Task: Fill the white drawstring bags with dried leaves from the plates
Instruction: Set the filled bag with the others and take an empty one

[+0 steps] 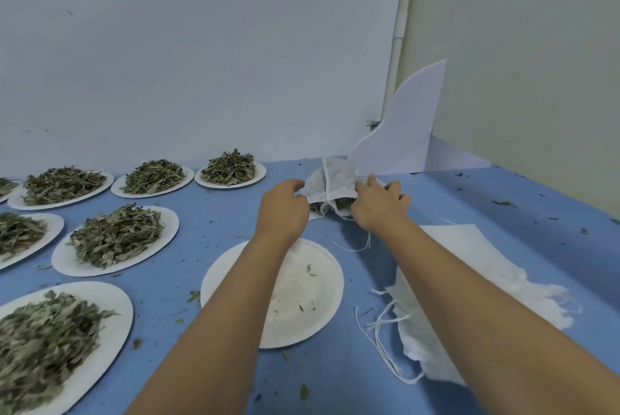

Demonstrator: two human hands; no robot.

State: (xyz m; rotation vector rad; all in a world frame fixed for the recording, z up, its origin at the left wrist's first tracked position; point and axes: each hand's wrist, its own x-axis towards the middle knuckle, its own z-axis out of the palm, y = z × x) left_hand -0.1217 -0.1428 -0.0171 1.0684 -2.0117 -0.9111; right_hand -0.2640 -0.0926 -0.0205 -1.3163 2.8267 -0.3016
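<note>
Blue cloth covers the table (pixel 335 381). At its far edge, near a white board (pixel 402 132) leaning in the corner, lies a white mesh bag (pixel 335 179) stuffed with dried leaves, with dark bits showing at its mouth. The left hand (pixel 285 205) curls its fingers round the bag's left edge. The right hand (pixel 379 205) pinches the right edge with thumb and forefinger, its other fingers loosely bent. A drawstring (pixel 355 247) trails from under the right hand. Beneath the forearms sits a nearly bare plate (pixel 302 290). A pile of flat bags (pixel 496 257) lies to the right, and plates (pixel 67 263) heaped with leaves (pixel 115 236) fill the left.
</note>
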